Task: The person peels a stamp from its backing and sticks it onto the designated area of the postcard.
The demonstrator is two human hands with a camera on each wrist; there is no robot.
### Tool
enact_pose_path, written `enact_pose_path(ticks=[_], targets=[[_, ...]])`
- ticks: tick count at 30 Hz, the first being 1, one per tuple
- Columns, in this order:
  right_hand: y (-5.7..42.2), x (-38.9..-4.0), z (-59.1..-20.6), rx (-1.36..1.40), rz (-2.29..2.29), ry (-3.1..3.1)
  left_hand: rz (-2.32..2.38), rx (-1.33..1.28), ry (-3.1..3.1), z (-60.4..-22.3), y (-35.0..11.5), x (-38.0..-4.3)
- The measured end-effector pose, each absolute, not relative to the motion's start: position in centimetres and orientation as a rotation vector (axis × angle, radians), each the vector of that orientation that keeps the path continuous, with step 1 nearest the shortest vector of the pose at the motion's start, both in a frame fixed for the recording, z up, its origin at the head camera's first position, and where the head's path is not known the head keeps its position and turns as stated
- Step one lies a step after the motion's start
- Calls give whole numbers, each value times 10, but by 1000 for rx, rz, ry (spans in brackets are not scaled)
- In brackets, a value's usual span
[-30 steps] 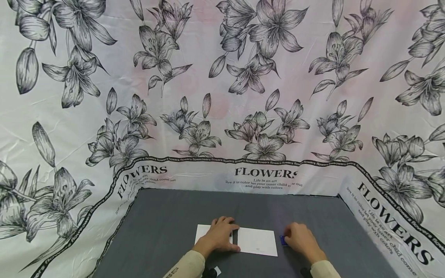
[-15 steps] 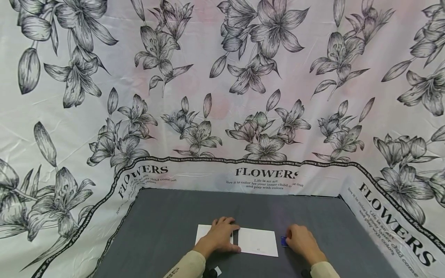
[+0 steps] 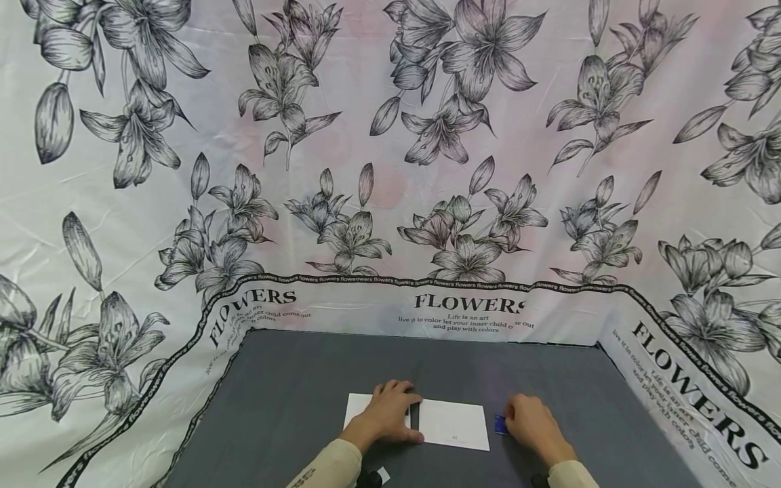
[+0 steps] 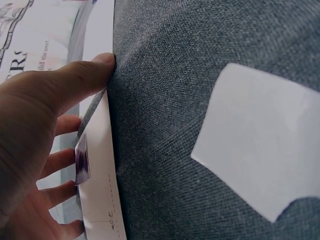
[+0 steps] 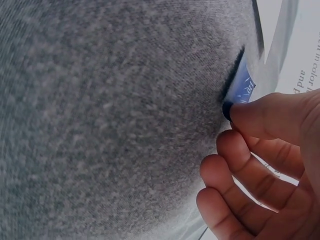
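Observation:
Two white sheets lie side by side on the grey cloth. My left hand (image 3: 384, 415) rests with spread fingers over the left sheet (image 3: 356, 408) and the narrow gap beside the right sheet (image 3: 454, 425). In the left wrist view its thumb (image 4: 82, 80) touches the near paper edge, and a small purple picture piece (image 4: 82, 162) shows by the fingertips. Right of the sheets, my right hand (image 3: 532, 425) pinches a small blue paper piece (image 3: 500, 425) between thumb and fingers. White print reading 120 shows on the blue paper (image 5: 242, 86), whose lower end the thumb covers.
A white paper scrap (image 4: 260, 140) lies on the cloth nearer the body than the left hand. Grey cloth (image 3: 293, 379) covers the table. A white curtain printed with flowers (image 3: 342, 305) stands along the back and both sides.
The head view has shifted very slightly. Both hands, the sheets and the blue piece keep nearly the same places.

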State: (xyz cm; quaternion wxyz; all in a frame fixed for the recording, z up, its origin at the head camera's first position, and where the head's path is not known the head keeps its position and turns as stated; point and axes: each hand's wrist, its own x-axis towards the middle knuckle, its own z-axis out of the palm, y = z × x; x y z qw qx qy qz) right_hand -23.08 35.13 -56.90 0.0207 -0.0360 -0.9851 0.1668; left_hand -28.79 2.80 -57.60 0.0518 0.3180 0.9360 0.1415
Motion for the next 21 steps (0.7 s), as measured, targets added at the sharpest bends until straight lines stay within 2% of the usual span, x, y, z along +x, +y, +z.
enact_pose_path(ticks=[21], targets=[[346, -225, -547, -63, 470, -3006, 428, 954, 2847, -581, 28, -290]])
